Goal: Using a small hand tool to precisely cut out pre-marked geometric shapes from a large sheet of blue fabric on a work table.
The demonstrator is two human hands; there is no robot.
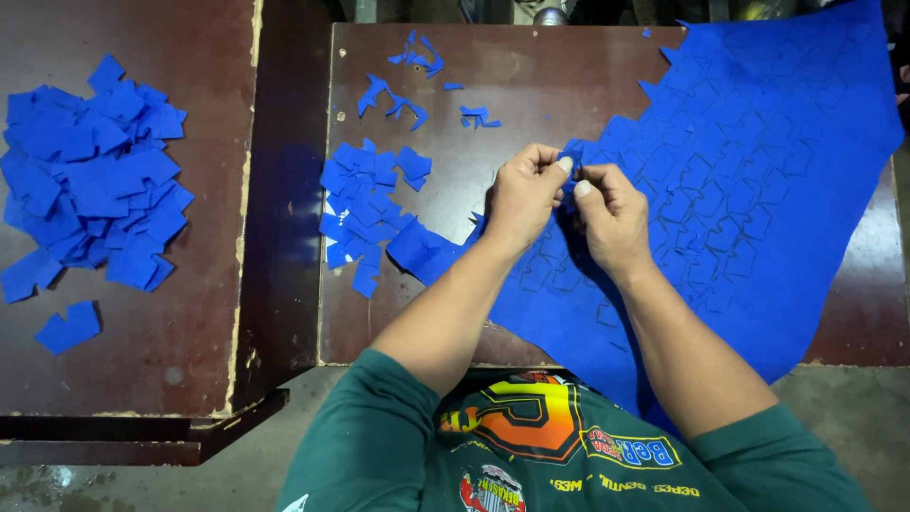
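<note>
A large blue sheet (758, 161), scored all over with cut-out shapes, covers the right side of a dark brown table (531, 66) and hangs over its near edge. My left hand (523, 194) and my right hand (611, 213) meet at the sheet's upper left edge. Both pinch a small blue piece (572, 152) of the sheet between thumb and fingers. A small pile of blue cut pieces (365, 204) lies just left of my left hand.
A bigger heap of blue cut pieces (90, 185) lies on a second brown table (171, 332) at the left, across a dark gap. Thin blue scraps (408, 95) are scattered at the table's far side. Grey floor shows below.
</note>
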